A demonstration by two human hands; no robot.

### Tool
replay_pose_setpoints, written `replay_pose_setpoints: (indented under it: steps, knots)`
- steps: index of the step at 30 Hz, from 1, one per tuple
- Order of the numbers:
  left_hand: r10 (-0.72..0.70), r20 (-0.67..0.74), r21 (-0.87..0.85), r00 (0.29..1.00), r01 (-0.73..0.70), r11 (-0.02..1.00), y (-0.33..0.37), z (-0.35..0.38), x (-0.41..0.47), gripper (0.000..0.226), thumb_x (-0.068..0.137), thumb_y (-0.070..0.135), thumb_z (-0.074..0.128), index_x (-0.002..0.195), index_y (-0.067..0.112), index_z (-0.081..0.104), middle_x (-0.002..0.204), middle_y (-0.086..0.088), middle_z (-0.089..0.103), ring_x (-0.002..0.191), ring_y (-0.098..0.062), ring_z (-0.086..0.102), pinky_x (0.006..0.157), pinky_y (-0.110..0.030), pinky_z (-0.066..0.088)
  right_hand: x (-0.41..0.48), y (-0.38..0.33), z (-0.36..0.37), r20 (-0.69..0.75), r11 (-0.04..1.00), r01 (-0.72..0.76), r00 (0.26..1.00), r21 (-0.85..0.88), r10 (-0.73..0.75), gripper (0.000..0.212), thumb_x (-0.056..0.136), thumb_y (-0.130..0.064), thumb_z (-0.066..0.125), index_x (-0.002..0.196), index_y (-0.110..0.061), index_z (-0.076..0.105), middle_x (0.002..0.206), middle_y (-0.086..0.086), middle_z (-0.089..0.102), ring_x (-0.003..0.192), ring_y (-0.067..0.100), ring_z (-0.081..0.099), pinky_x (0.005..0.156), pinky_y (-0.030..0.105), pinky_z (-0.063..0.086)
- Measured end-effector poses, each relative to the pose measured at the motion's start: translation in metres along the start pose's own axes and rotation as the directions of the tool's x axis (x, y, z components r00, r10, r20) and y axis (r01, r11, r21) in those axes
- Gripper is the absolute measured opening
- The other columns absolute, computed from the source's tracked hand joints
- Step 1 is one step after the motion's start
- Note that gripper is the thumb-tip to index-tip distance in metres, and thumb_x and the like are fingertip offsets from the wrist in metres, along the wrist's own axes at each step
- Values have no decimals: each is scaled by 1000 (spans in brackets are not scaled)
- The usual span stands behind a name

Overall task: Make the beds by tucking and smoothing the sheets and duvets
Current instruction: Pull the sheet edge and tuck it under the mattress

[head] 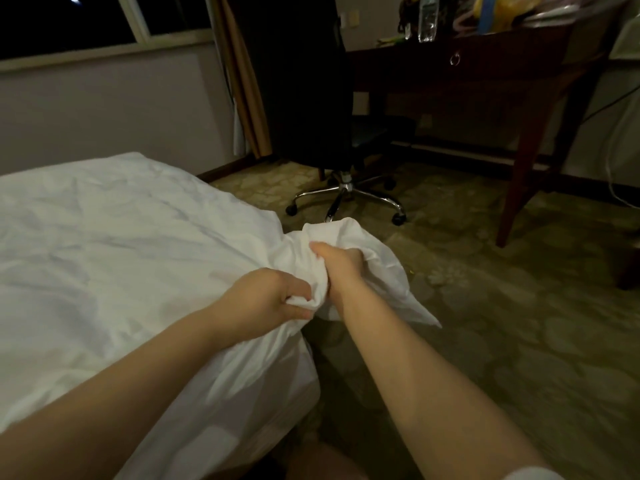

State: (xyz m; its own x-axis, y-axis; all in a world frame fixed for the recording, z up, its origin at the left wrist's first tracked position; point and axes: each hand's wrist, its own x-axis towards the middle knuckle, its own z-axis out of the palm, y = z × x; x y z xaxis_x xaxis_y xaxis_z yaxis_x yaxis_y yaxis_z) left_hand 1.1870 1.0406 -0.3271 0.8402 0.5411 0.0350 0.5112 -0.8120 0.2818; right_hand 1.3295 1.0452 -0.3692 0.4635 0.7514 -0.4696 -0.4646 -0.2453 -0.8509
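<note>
A: Which surface is shown, and what kind of room?

B: A dim room is shown. The left part of the view is filled by one bed [273, 407], which is covered by one white sheet [121, 244] with many creases. Beside the bed a patterned greenish carpet [502, 323] is laid. Behind it a pale wall [104, 109] is seen, with one window [86, 19]. Two dark panes are counted in it. One tan curtain [242, 81] hangs at the right of the window.

A: Where is the sheet held?

B: At the corner of the bed the sheet is gathered into one bunch, which is held raised past the edge, over the carpet. Two bare hands are counted. The left grip [266, 294] is closed round a fold of the sheet, with the fingers curled, just at the edge of the bed. The right grip [341, 263] is placed just beyond it and is closed round the same bunch, with the thumb on top.

A: What furniture can be counted?

B: One black office chair [304, 98] is seen on a chrome star base [346, 199]. Three castors are counted with certainty. At its right one dark wooden desk [519, 109] stands, with one ring handle [455, 59] on the front. On the tabletop one clear bottle [427, 19] is standing, near a heap of yellow and blue things which cannot be told apart.
</note>
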Motion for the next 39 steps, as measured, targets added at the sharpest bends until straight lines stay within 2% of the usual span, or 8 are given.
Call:
replay_pose_setpoints:
  steps: [5, 8, 14, 17, 27, 33, 35, 39]
  knots:
    - [-98, 165, 85, 981, 85, 993, 9, -18, 7, 21, 87, 39, 61, 101, 24, 67, 96, 9, 65, 77, 0, 55, 73, -15, 41, 3, 6, -6, -32, 949, 308, 950, -68, -311, 48, 91, -8, 56, 136, -12, 40, 129, 6, 52, 118, 25, 52, 101, 37, 44]
    - [-189, -45, -95, 981, 184, 978, 20, -42, 23, 16, 86, 40, 60, 95, 28, 66, 92, 10, 64, 77, -3, 57, 69, -22, 44, 2, 3, -6, 4, 844, 509, 856, -170, -516, 49, 86, -9, 62, 132, -11, 45, 126, 6, 56, 115, 22, 55, 101, 42, 45]
    - [-242, -109, 42, 964, 247, 968, 44, -51, 90, 80, 81, 58, 60, 144, 20, 30, 145, -7, 36, 127, -23, 40, 98, -31, 35, -17, -11, -10, 217, 676, 659, 749, -329, -626, 34, 93, -8, 51, 127, -7, 52, 119, -2, 57, 114, 20, 57, 86, 8, 43]
    - [-276, -90, 72, 957, 283, 957, 55, -54, 115, 92, 78, 60, 62, 149, 21, 17, 146, -11, 35, 128, -27, 40, 98, -35, 37, -26, -20, -22, 246, 655, 688, 725, -312, -644, 25, 92, -7, 53, 113, 7, 60, 110, 20, 64, 103, 33, 59, 73, 13, 39]
    - [-170, 132, 257, 976, 132, 957, 50, -58, 157, 28, 92, 35, 56, 112, 17, 65, 99, -1, 63, 88, -15, 54, 71, -25, 38, -10, -16, -57, 472, 489, 764, 645, -420, -601, 53, 94, -41, 52, 143, -24, 39, 142, -9, 44, 127, 4, 42, 106, 26, 35]
    - [-56, -17, 111, 998, 57, 992, 46, -13, 167, 18, 90, 22, 58, 96, 10, 70, 92, -7, 68, 88, -18, 60, 76, -29, 43, 1, 2, -95, 268, 820, 539, 833, -195, -484, 44, 97, -45, 41, 137, -27, 47, 130, -23, 45, 118, -9, 42, 89, 2, 32]
    - [-8, -75, 81, 997, 14, 997, 52, 0, 161, 19, 92, 19, 57, 98, 8, 70, 95, -8, 68, 92, -20, 61, 83, -31, 44, 6, 17, -105, 164, 955, 257, 946, 145, -280, 64, 82, -65, 42, 131, -25, 53, 132, -8, 56, 123, 11, 50, 95, 20, 41]
    - [115, -91, 197, 989, -95, 976, 67, 12, 150, 24, 96, 21, 49, 109, 11, 66, 106, -6, 64, 98, -21, 58, 86, -30, 41, 14, 18, -126, 209, 724, -161, 978, 671, 23, 91, 72, -76, 47, 133, -9, 46, 132, 22, 52, 119, 41, 51, 91, 55, 44]
